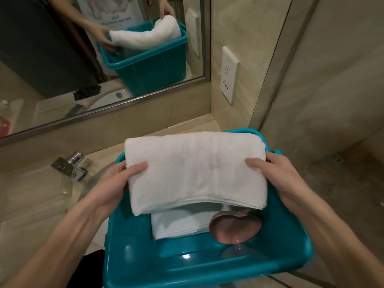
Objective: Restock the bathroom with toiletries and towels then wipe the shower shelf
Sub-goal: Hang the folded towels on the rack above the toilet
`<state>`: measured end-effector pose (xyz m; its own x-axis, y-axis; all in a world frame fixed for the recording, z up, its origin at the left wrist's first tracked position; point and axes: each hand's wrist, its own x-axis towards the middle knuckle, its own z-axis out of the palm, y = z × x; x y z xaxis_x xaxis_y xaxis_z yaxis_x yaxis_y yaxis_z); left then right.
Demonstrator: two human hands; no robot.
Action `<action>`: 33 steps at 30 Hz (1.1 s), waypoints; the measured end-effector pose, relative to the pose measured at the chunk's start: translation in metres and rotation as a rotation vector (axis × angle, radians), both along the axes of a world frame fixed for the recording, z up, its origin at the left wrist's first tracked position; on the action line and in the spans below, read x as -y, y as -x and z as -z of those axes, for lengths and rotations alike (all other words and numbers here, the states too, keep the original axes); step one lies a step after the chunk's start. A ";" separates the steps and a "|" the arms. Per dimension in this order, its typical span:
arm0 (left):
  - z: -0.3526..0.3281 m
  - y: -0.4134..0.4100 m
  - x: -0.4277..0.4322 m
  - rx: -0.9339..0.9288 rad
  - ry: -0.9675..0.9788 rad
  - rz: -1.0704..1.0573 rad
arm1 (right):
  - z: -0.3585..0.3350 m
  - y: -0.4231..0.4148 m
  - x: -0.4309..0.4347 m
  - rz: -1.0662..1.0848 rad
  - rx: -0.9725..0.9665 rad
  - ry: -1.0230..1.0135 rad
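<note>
A folded white towel [195, 169] hangs above a teal plastic bin [199, 269] that stands on the vanity counter. My left hand [118, 183] grips the towel's left edge, thumb on top. My right hand [276, 175] grips its right edge the same way. Inside the bin lies a second folded white towel [178, 225], and beside it a brown rounded dish-like object [234, 227]. Whatever else is under the raised towel is hidden.
A chrome faucet [69, 166] and the sink basin [37, 196] lie to the left of the bin. A wall mirror [62, 59] reflects the scene. A white wall socket [228, 74] sits on the right wall, and a glass shower partition [270, 80] stands beyond it.
</note>
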<state>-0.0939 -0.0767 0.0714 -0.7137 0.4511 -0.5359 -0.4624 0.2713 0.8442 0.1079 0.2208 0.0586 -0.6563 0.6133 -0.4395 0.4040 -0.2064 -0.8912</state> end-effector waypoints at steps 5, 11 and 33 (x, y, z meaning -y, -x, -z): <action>-0.021 -0.005 -0.010 -0.140 -0.059 -0.005 | -0.005 0.001 -0.002 0.077 -0.121 0.057; -0.028 0.007 -0.019 -0.229 -0.055 0.074 | -0.033 -0.010 -0.002 0.160 -0.207 0.020; -0.094 0.003 -0.033 -0.245 -0.493 0.729 | -0.145 -0.172 0.198 0.781 -0.316 -0.604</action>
